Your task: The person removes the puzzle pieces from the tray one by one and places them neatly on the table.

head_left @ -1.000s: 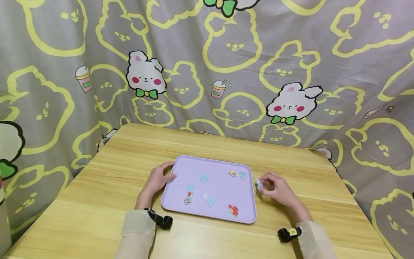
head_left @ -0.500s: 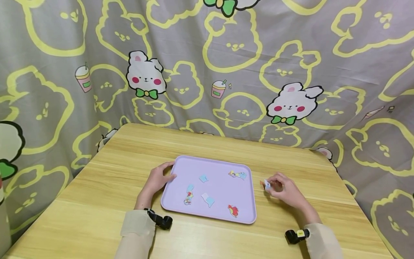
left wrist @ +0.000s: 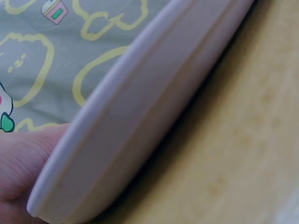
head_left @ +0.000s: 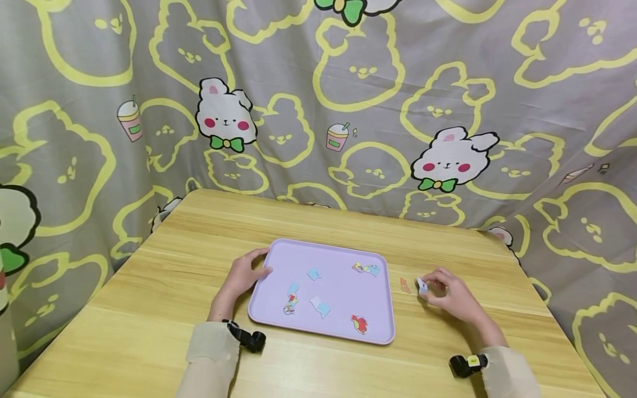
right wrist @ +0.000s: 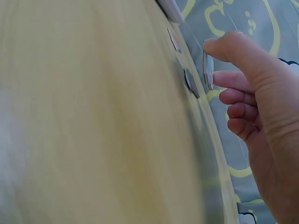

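My left hand [head_left: 245,272] grips the left rim of a lilac tray [head_left: 338,276], thumb over the edge; the left wrist view shows the tray's side wall close up. Right of the tray, my right hand [head_left: 453,294] pinches thin pale puzzle pieces [right wrist: 208,70] between thumb and index finger, stacked flat together and on edge. The other fingers are curled in. An orange puzzle piece [head_left: 405,286] lies on the table between tray and right hand. In the right wrist view, a dark-edged piece [right wrist: 190,84] shows close below the pinched ones.
On the tray lie a small blue piece [head_left: 314,274], a white-and-blue piece [head_left: 320,307], a joined multicoloured strip [head_left: 291,299], a yellow-and-blue strip [head_left: 366,268] and a red piece [head_left: 359,324]. The wooden table [head_left: 164,309] meets a patterned curtain [head_left: 283,66] behind.
My right hand has moved rightward, away from the tray, still pinching pieces. The orange piece has come into view on the table where that hand was. Left hand and tray stay put.
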`<state>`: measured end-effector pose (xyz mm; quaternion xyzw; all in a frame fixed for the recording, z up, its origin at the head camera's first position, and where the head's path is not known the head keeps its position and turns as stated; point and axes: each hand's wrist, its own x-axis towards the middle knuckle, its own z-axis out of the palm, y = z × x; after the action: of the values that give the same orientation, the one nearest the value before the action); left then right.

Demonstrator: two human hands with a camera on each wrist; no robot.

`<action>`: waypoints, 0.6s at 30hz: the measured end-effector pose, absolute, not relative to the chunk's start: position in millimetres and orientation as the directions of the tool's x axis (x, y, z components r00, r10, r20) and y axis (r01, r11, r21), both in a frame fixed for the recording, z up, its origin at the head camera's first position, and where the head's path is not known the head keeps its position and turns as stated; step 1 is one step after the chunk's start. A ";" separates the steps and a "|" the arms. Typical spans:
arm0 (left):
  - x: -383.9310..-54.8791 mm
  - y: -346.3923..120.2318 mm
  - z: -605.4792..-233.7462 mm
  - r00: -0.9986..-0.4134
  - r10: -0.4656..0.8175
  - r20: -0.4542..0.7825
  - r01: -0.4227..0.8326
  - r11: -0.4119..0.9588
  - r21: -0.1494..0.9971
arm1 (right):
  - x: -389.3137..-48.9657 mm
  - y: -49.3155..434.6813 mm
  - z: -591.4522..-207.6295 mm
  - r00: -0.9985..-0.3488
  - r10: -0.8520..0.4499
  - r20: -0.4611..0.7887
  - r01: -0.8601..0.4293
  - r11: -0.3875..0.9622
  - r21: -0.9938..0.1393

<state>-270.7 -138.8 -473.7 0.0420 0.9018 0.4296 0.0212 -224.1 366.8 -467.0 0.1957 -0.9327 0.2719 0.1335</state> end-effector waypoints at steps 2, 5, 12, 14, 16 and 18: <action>-270.4 -138.7 -472.9 -0.996 0.094 -0.004 0.056 0.626 0.778 | -223.7 369.3 -466.9 -0.887 -0.301 0.349 -0.439 0.782 -0.442; -270.0 -138.9 -471.7 -0.995 0.095 -0.004 0.056 0.624 0.779 | -223.4 373.3 -467.2 -0.885 -0.314 0.344 -0.443 0.794 -0.416; -269.5 -139.6 -470.6 -0.996 0.093 -0.001 0.057 0.622 0.781 | -223.5 383.2 -467.6 -0.889 -0.318 0.329 -0.436 0.805 -0.402; -269.6 -139.6 -470.2 -0.996 0.091 -0.002 0.055 0.619 0.784 | -223.1 385.4 -467.3 -0.889 -0.320 0.328 -0.438 0.804 -0.401; -269.8 -139.5 -469.8 -0.996 0.088 -0.003 0.052 0.617 0.785 | -222.7 387.5 -467.2 -0.885 -0.329 0.330 -0.446 0.803 -0.396; -269.9 -139.6 -470.3 -0.996 0.088 -0.003 0.052 0.619 0.784 | -222.4 389.7 -467.0 -0.881 -0.335 0.334 -0.453 0.799 -0.395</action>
<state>-269.9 -139.6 -470.3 0.0391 0.8995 0.4346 0.0208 -222.4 389.7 -467.0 0.2095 -0.9403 0.2377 0.1246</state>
